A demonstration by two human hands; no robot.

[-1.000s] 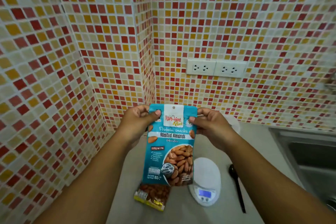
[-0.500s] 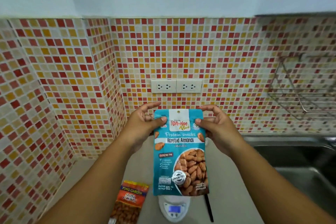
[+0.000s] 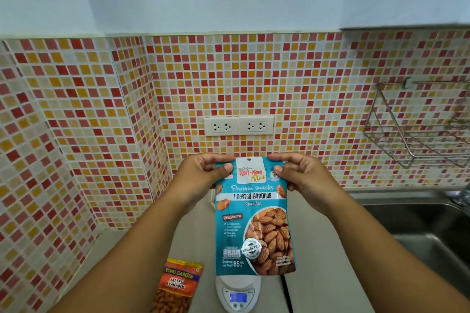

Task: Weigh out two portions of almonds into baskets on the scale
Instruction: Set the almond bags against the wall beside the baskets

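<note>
Left hand (image 3: 203, 173), right hand (image 3: 302, 173) pinching almond bag (image 3: 254, 216)

**Kitchen corner around the work**

A mosaic tile wall (image 3: 254, 79) of red, orange and cream squares rises behind the fingers. A double wall socket (image 3: 238, 125) sits just above the fingertips. A wire rack (image 3: 417, 134) hangs well to the right of them, over a steel sink (image 3: 419, 221). A grey counter (image 3: 328, 262) lies below.

You're in a home kitchen | mosaic tile backsplash (image 3: 254, 79) above your grips | steel sink (image 3: 417, 223) right of them | wire rack (image 3: 417, 145) on wall | twin sockets (image 3: 239, 126) | desk (image 3: 328, 249) below
</note>
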